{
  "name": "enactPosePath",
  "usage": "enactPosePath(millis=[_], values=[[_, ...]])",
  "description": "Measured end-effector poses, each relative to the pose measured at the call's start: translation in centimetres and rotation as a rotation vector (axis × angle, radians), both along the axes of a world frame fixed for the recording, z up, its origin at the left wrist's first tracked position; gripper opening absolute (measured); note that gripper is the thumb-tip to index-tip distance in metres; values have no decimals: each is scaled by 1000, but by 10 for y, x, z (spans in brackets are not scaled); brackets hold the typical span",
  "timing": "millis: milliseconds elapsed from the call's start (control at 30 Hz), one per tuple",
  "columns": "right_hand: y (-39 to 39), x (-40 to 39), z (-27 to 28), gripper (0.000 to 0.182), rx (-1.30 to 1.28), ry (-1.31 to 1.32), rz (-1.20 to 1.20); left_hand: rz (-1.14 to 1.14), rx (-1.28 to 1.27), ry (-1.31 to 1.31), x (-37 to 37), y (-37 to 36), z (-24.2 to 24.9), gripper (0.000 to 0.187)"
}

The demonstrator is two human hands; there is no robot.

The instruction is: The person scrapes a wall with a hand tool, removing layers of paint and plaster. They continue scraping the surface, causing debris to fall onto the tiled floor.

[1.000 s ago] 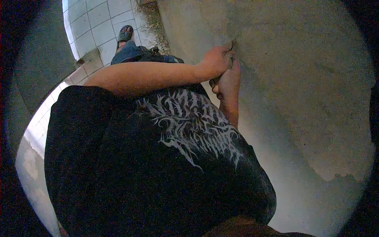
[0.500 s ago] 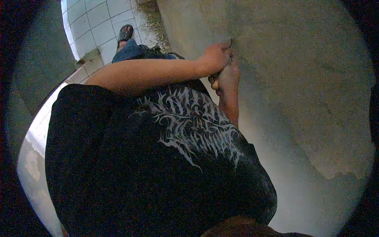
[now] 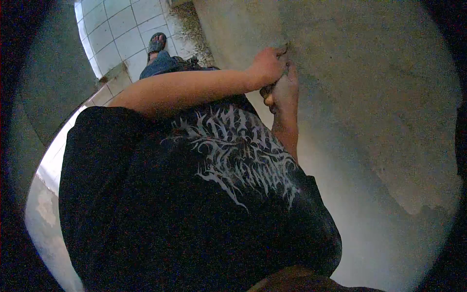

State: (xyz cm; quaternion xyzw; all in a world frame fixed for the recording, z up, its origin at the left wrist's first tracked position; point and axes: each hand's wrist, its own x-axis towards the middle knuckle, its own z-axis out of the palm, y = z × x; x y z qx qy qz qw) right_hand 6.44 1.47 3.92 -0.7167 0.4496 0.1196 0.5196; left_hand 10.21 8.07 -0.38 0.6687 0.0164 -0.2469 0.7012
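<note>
Both my hands are pressed together against a rough grey concrete wall. My left hand reaches across my body and is clenched at the wall, with a thin dark object poking out by its fingertips. Just below it, touching it, my right hand is curled, with something small and dark at its thumb. What these dark bits are is too small to tell. My black T-shirt with a pale print fills the lower middle of the view.
White floor tiles lie at the top left, where my sandalled foot and blue trouser leg show. Debris lies along the foot of the wall. A lighter patch of plaster marks the wall on the right.
Both hands have crept slightly upward along the wall, still together. The view has shifted a little.
</note>
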Motion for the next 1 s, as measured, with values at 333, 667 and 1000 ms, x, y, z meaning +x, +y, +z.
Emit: enactPosePath(millis=[333, 667, 1000], values=[[14, 1, 13, 43, -41, -73, 88, 8, 109, 8, 3, -6, -8, 34], [6, 5, 4, 26, -81, -85, 162, -10, 23, -74, 9, 2, -7, 34], [36, 17, 45, 28, 17, -16, 50, 54, 89, -218, 7, -18, -30, 33]])
